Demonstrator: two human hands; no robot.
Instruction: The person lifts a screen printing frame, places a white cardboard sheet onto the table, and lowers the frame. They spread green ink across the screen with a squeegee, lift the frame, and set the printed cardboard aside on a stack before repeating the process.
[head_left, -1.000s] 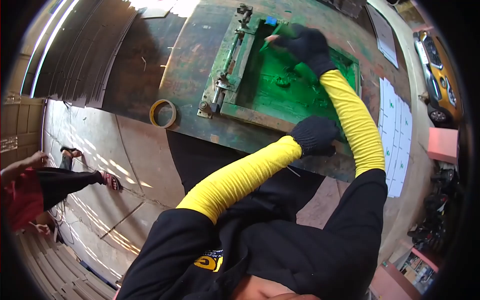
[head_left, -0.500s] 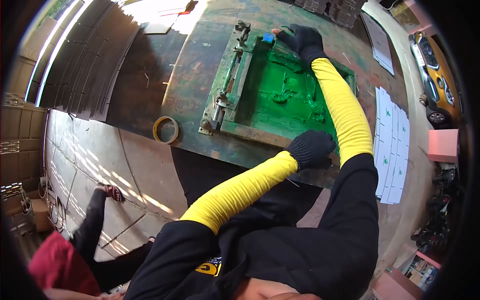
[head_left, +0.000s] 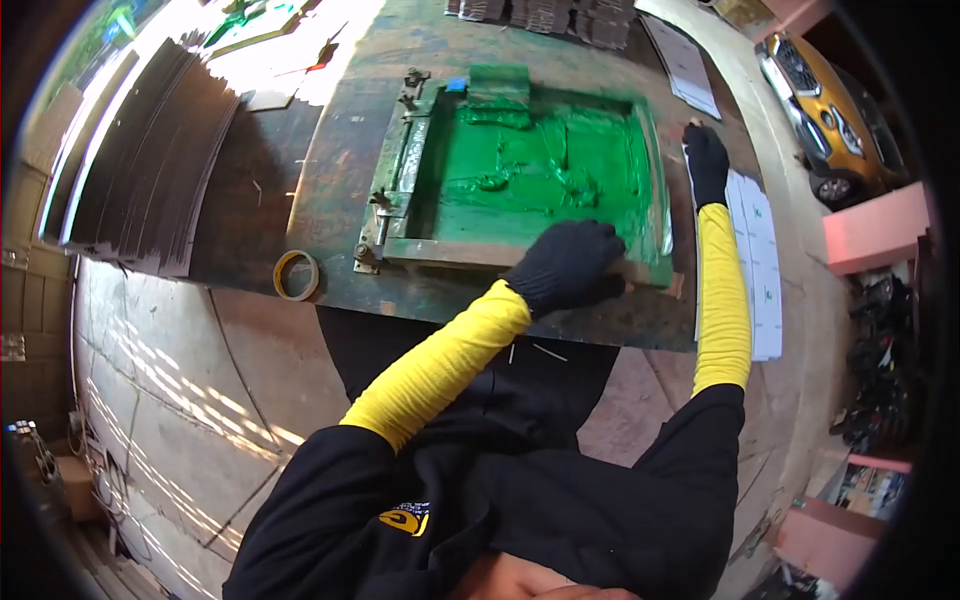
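The one camera rides on the person's head, facing forward and steeply down past the chest. It looks from above and behind the left hand and right hand, fairly close, its wide round view reaching well beyond both.

On the black shirt, nearer to the wearer than the printing frame, there is a yellow logo with a letter like C or G; its small lettering cannot be read. Right of the frame, the white sheets carry green marks, too small for reading.
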